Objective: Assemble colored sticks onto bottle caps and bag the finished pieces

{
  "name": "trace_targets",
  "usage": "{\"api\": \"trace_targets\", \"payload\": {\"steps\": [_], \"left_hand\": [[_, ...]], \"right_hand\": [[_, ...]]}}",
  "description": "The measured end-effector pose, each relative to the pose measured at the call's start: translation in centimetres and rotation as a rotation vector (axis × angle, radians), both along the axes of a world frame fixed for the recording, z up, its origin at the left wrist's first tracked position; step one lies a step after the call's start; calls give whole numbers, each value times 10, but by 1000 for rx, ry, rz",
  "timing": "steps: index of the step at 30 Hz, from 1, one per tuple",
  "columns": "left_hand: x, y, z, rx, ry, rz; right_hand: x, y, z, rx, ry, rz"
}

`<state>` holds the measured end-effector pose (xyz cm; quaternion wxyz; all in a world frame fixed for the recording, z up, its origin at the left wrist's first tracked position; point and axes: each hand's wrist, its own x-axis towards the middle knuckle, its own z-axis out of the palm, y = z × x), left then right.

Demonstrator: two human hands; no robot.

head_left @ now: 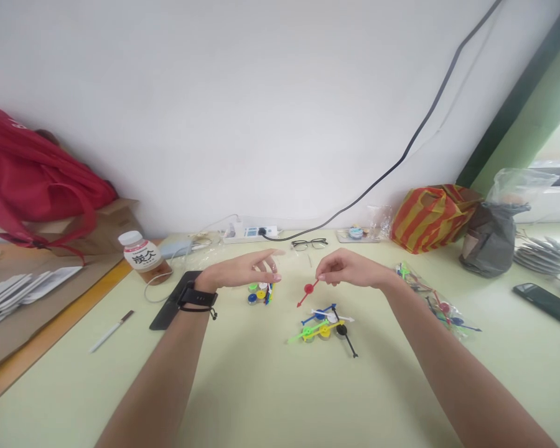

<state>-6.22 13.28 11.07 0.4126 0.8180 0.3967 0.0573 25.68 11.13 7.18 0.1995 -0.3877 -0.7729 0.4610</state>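
Between the thumb and fingers of my right hand [348,269], a red arrow spinner [308,289] is pinched by one end; its round middle hangs at a slant above the table. Just below it lies a loose group of arrow spinners with round bases: a blue one [320,315], a white one [332,318], a bright green one [307,332], a yellow one [325,331] and a black one [342,330]. My left hand [245,269] hovers with fingers apart over a small cluster of coloured pieces [261,292], partly hidden by the fingers. A black watch is on the left wrist.
A clear bag of spinners [441,305] lies right of my right forearm. Glasses [310,243] and a power strip [254,234] sit by the wall. Leftward are a black phone [168,309], a pen [112,331] and a drink bottle [143,257]. A striped bag [429,218] stands back right.
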Motion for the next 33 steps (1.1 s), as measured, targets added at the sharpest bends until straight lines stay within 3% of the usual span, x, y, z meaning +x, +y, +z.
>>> {"api": "trace_targets", "payload": {"steps": [7,11,20,25,28,33], "left_hand": [[-2,0,2,-25,-50,-40],[0,1,-4,-85,-92,-78],[19,-4,-9,-269,-275,-138],[19,-3,-12,-312,-336,-140],[16,0,-17,-319,-329,-124],[13,3,-20,-296,-319,-120]], "right_hand": [[25,-6,27,215,176,-517],[18,-14,38,304,319,-635],[-11,-13,26,379,199,-378],[-5,-8,22,429,142,-373],[5,-5,18,379,-39,-289],[-4,-3,-2,189,-300,13]]}}
